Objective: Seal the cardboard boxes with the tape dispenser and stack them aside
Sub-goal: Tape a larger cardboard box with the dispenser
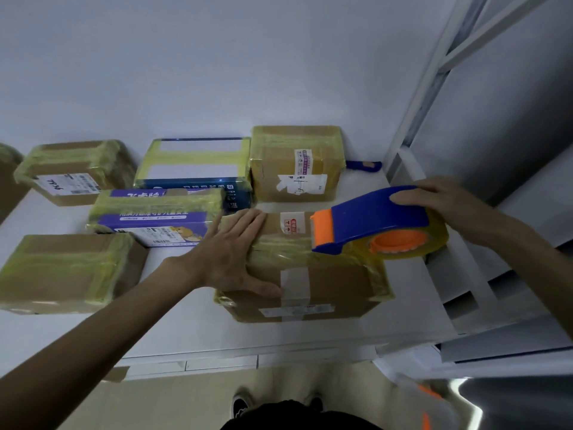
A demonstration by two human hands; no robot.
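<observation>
- Dark clothing [297, 417] at the bottom edge is closest to the lens, with shoe tips on pale floor just above it.
- White table [186, 330] carries everything; a white frame [434, 88] stands along its right side.
- Box in work [335, 283]: brown cardboard near the front right of the table, already banded with yellowish tape and carrying a white label strip.
- Handling, my read: stiff at edges and corners, panels give if pressed, taped faces slick, probably light. To stack it, grip two opposite side walls low down or get fingers under the bottom edge, not the glossy top.
- Other taped boxes lie well apart to the left and behind: a brown box [62, 271], a purple box [155, 215], a blue-and-white box [192, 162] and a rear brown box [294, 162].
- Tape dispenser [372, 221]: blue shell, orange nose, over the right half of the box top — can't tell if the nose touches. Rigid plastic.
- Left hand [235, 256]: arm reaching in from lower left, palm flat on the top left corner, fingers straight and spread, holding nothing — just pinning the box.
- Right hand [434, 200]: comes in from the right, fingers curled over the back of the dispenser shell, gripping it.
</observation>
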